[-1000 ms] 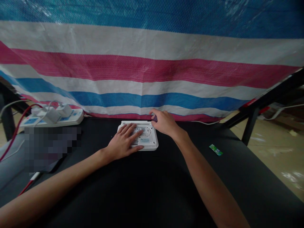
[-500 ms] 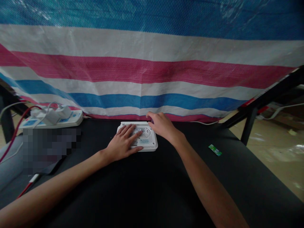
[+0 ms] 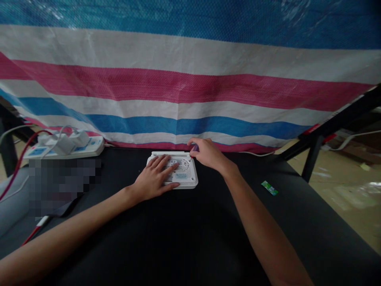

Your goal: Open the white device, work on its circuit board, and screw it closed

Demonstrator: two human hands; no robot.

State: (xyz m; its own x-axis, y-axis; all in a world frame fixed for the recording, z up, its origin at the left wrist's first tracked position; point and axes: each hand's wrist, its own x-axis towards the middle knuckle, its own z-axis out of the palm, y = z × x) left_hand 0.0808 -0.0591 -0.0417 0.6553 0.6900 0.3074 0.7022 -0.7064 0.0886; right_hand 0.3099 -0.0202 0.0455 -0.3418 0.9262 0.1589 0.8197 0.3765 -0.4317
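A white router (image 3: 190, 174), vented underside up with labels on it, lies on the black tabletop (image 3: 178, 234). Spread across its left part, my left hand (image 3: 153, 176) rests flat with the fingers apart. At the router's far right corner, my right hand (image 3: 206, 153) is closed around a small screwdriver (image 3: 195, 148) with a dark purple handle. A bit of red shows below the handle, close to the corner; its tip is too small to make out. The left fingers hide part of the router's label area.
On the left sits a white power strip (image 3: 97, 147) with plugs and cables, behind a dark, pixelated item (image 3: 64, 186). A small green packet (image 3: 269, 188) lies to the right. Striped plastic sheeting (image 3: 178, 87) hangs behind the table, with a black frame bar (image 3: 312, 159) on the right.
My right hand has shifted slightly right and tilted, so more of the purple handle and the red part show. My left hand and the router stay in place.
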